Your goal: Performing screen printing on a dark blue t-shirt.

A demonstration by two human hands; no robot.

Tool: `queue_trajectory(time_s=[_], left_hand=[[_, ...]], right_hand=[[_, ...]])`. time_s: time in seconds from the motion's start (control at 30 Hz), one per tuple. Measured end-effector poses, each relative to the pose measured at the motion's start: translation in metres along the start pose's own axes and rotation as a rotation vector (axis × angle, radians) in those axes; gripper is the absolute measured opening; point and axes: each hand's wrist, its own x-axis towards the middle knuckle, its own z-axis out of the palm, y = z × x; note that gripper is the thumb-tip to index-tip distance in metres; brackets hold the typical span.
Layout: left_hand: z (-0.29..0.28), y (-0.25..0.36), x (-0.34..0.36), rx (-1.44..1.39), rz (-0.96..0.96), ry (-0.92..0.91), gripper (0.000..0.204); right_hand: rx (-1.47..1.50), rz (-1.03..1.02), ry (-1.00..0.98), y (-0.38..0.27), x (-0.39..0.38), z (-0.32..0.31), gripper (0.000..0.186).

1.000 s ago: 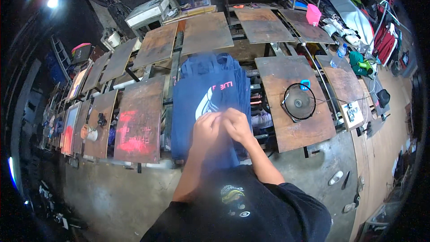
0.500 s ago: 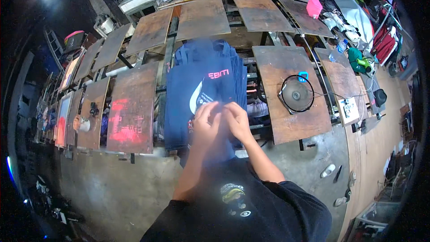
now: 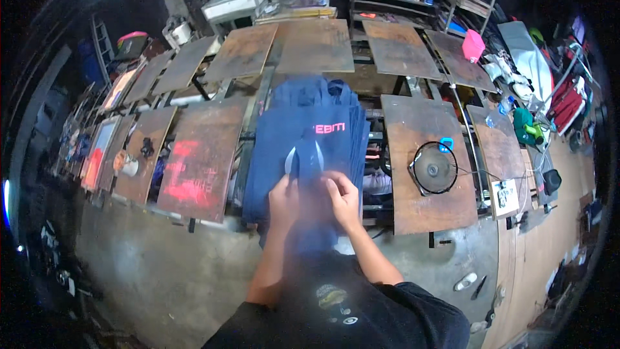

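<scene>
Navy cloth bags (image 3: 300, 139) sit stacked at dead centre, handles towards twelve, and I'm seeing the hands part! Half a second ago they nearly met; now the left hand (image 3: 284, 202) sits at seven, the right hand (image 3: 345, 201) at five, so I'd judge the top bag is being worked from both sides. Fingers look narrow and curled; gripping cloth? I can't tell. Fan (image 3: 433, 168) at three, red-stained board (image 3: 205, 171) at nine.

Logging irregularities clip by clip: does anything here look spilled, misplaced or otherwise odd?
Pinkish-red smears blotch the brown board left of the navy fabric stack; the board right of it shows none. A white shoe lies loose on the floor. A hazy band blurs the picture's middle.
</scene>
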Motion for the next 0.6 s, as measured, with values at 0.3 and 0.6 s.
queue_trajectory(time_s=[0.3, 0.6], left_hand=[[-0.019, -0.019, -0.025, 0.136, -0.006, 0.096, 0.036], [-0.071, -0.052, -0.019, -0.149, -0.102, 0.400, 0.038]], right_hand=[[-0.376, -0.322, -0.423, 0.003, -0.015, 0.027, 0.034], [-0.420, -0.177, -0.237, 0.011, -0.030, 0.025, 0.024]])
